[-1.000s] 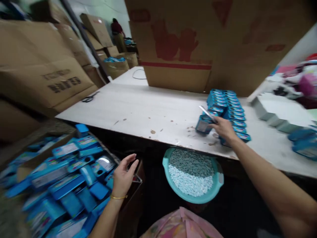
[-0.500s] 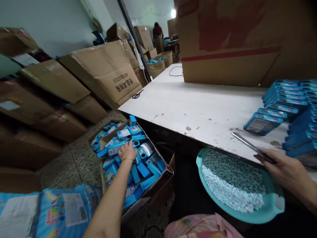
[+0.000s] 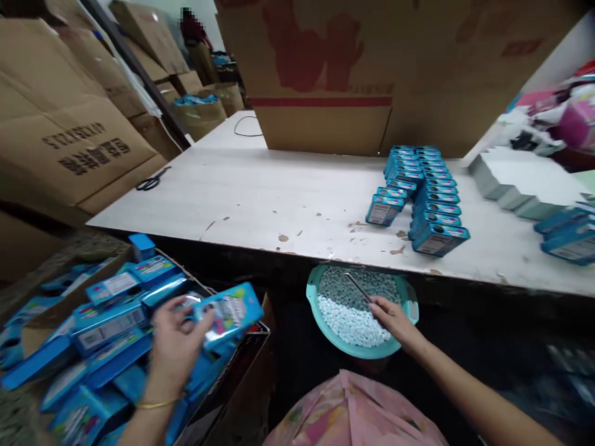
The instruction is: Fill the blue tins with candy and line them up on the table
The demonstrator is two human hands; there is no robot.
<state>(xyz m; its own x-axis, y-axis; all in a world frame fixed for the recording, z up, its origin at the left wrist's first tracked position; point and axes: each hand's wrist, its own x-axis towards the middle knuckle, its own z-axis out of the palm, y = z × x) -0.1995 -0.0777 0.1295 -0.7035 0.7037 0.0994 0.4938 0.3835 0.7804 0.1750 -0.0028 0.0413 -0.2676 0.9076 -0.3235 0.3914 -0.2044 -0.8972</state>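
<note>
My left hand (image 3: 179, 341), a gold-coloured bangle at its wrist, grips a small blue printed box (image 3: 231, 313) between thumb and fingers. It hovers over the right side of a cardboard carton (image 3: 267, 365) heaped with similar blue boxes (image 3: 111, 325). In my right hand (image 3: 389, 316) is a thin, narrow metal tool (image 3: 357, 286), held at its near end with the fingers closed round it. The tool slants over a turquoise plastic basin (image 3: 312, 303), which holds many small whitish pellets (image 3: 356, 322). Whether its tip touches the pellets, I cannot tell.
Rows of upright blue boxes (image 3: 434, 204) stand on the white table (image 3: 251, 198), before a large carton (image 3: 325, 118). Black scissors (image 3: 153, 179) lie at its left edge. Stacked white card pieces (image 3: 534, 176) sit at the right. A person (image 3: 198, 43) stands far back.
My view has swung right. The left hand has lifted a blue box from the carton. My right hand has brought the metal tool from the table edge to over the basin.
</note>
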